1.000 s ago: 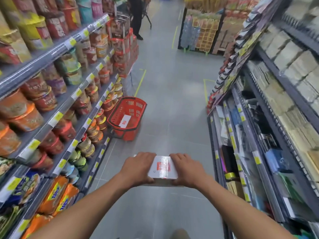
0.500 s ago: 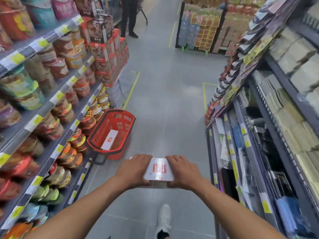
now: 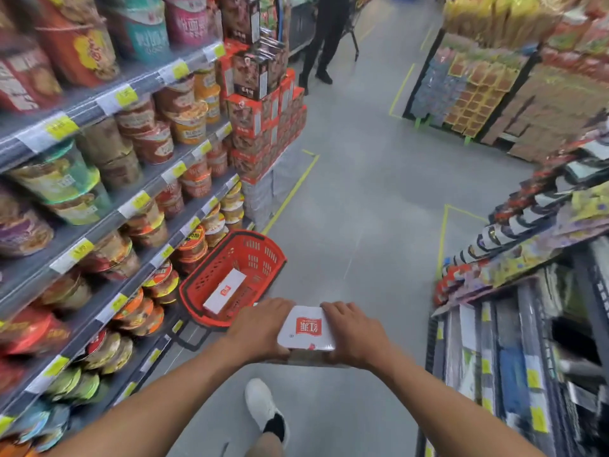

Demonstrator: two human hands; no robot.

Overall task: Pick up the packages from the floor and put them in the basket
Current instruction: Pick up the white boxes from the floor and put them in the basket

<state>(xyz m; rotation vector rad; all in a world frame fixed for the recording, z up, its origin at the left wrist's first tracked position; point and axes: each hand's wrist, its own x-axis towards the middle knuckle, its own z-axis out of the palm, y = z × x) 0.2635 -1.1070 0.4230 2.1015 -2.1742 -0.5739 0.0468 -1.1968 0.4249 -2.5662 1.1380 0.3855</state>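
Note:
I hold a white package with a red logo (image 3: 308, 329) in front of me at about waist height. My left hand (image 3: 258, 328) grips its left end and my right hand (image 3: 354, 334) grips its right end. A red plastic basket (image 3: 263, 255) stands on the floor just ahead and to the left, against the bottom shelf. Another white package with a red logo (image 3: 224, 290) lies inside the basket.
Shelves of instant noodle cups (image 3: 138, 133) line the left side. A rack of packaged goods (image 3: 514, 291) runs along the right. Stacked red boxes (image 3: 263, 127) rise behind the basket. A person in dark clothes (image 3: 324, 34) stands far down the aisle. My white shoe (image 3: 263, 407) is on the grey floor.
I have walked forward, so the basket is now much closer, just beyond my left hand. Both hands keep the same hold on the package.

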